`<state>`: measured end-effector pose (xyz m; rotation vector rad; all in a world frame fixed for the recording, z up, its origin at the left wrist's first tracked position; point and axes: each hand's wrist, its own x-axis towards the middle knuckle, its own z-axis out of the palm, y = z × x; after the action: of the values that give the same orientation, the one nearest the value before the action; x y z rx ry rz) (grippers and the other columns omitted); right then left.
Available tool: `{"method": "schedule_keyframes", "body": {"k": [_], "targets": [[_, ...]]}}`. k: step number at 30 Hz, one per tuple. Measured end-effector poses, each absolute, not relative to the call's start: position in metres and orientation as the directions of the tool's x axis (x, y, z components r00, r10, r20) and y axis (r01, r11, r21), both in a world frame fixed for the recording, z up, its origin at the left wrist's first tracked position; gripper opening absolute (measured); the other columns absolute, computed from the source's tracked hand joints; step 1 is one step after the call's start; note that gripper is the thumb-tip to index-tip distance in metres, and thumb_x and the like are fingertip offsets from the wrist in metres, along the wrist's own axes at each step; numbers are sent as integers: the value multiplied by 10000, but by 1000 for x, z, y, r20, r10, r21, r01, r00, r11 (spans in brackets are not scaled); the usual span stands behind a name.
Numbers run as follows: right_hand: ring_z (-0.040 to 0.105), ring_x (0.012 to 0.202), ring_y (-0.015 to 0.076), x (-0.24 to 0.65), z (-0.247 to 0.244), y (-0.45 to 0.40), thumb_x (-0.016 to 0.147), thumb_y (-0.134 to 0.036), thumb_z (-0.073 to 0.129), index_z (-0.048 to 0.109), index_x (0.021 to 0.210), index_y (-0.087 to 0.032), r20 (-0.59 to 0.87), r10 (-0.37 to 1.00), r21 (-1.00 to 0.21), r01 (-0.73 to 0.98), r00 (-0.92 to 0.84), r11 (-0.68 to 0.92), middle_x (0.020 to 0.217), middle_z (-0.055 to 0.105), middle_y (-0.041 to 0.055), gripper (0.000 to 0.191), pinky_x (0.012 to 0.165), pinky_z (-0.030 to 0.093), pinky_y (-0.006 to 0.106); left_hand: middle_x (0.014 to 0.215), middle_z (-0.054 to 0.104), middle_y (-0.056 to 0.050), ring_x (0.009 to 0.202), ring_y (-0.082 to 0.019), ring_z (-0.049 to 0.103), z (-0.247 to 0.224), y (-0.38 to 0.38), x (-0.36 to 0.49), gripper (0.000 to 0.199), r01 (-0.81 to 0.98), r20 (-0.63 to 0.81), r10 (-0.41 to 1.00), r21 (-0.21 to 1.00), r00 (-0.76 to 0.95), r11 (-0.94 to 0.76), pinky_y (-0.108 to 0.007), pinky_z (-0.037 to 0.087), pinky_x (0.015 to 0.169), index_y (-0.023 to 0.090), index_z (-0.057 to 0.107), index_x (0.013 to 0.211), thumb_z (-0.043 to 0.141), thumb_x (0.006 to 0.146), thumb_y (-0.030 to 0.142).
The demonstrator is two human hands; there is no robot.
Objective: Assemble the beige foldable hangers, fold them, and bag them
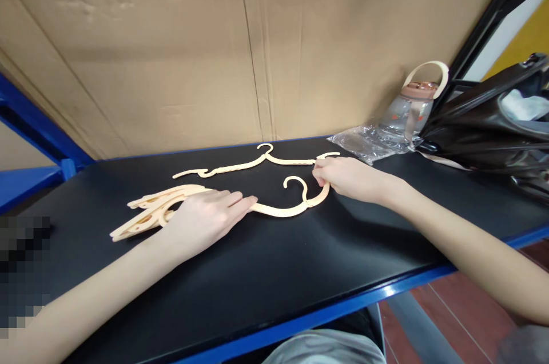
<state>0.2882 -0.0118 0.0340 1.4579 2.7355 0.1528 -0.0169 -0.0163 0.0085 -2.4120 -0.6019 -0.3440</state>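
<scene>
A cream folding clothes hanger (281, 212) is held between my two hands just over the black table, its hook curling up and away from me. My left hand (210, 212) pinches its left arm, and my right hand (337, 174) grips the right end, with that tip hidden in the fingers. Behind it lies a second clothes hanger (240, 167), spread out flat with its hook toward the cardboard. Several folded hangers (148, 218) rest in a pile to the left, partly covered by my left hand.
A cardboard wall (180, 67) stands along the back of the black tabletop (257, 272). At the back right are a clear plastic bag (358, 141), a water bottle (405, 115) with a looped handle, and a dark bag (480, 124). A blue frame (381, 298) edges the table.
</scene>
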Motion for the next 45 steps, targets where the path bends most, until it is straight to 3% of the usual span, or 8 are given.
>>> {"method": "schedule_keyframes", "body": {"k": [7, 10, 13, 17, 22, 31, 38, 45], "targets": [[513, 742, 154, 287, 35, -13, 819, -35, 465, 551, 731, -156, 5, 832, 122, 826, -555, 550, 844, 562, 66, 173, 667, 333, 251, 686, 671, -18, 576, -166, 617, 15, -18, -20, 438, 482, 330, 358, -481, 874, -733, -287, 436, 545, 213, 670, 1051, 290, 931, 33], [510, 737, 152, 287, 35, -13, 819, -33, 463, 549, 730, -155, 7, 833, 122, 827, -554, 549, 847, 560, 66, 174, 666, 336, 251, 624, 641, -7, 520, -161, 582, 18, -22, -18, 469, 439, 312, 311, -571, 898, -694, -296, 414, 530, 177, 673, 1039, 279, 900, -35], [511, 739, 155, 286, 35, -13, 819, -23, 455, 546, 732, -154, 6, 831, 132, 824, -557, 551, 846, 562, 69, 181, 671, 343, 253, 576, 599, -3, 508, -160, 560, 17, -23, -14, 399, 424, 324, 277, -612, 905, -667, -296, 379, 509, 152, 682, 985, 311, 937, 13], [522, 746, 162, 285, 35, -13, 830, -20, 449, 557, 755, -150, -1, 828, 150, 819, -561, 554, 852, 575, 76, 184, 681, 356, 258, 646, 607, -18, 574, -163, 584, 12, -18, -12, 331, 482, 362, 335, -482, 870, -731, -279, 366, 500, 164, 672, 983, 348, 1002, 232], [544, 770, 172, 283, 35, -14, 845, -6, 435, 569, 787, -144, -10, 830, 170, 817, -557, 550, 877, 592, 86, 202, 682, 367, 262, 818, 627, -43, 689, -168, 619, 8, -11, -13, 359, 534, 312, 441, -358, 842, -766, -263, 401, 523, 185, 652, 996, 305, 1008, 279], [549, 773, 173, 283, 35, -15, 850, 6, 430, 581, 816, -138, -8, 827, 172, 814, -562, 555, 897, 600, 96, 212, 683, 368, 266, 812, 643, -101, 774, -255, 626, 10, -12, -13, 366, 536, 298, 452, -578, 841, -615, -331, 459, 554, 123, 666, 1069, 362, 986, 309], [551, 790, 181, 280, 35, -16, 854, 14, 424, 589, 857, -130, -5, 821, 189, 805, -571, 562, 933, 610, 106, 220, 711, 381, 275, 855, 674, -107, 823, -260, 633, 11, -8, -15, 399, 527, 273, 451, -459, 850, -715, -371, 515, 663, 133, 671, 967, 340, 998, 354], [537, 778, 178, 278, 33, -16, 865, 8, 418, 587, 861, -127, 9, 815, 196, 800, -580, 567, 922, 600, 100, 217, 697, 376, 274, 997, 676, -88, 893, -237, 629, 11, -14, -11, 310, 497, 278, 428, -269, 860, -825, -328, 493, 682, 169, 606, 982, 425, 969, 420]]}}
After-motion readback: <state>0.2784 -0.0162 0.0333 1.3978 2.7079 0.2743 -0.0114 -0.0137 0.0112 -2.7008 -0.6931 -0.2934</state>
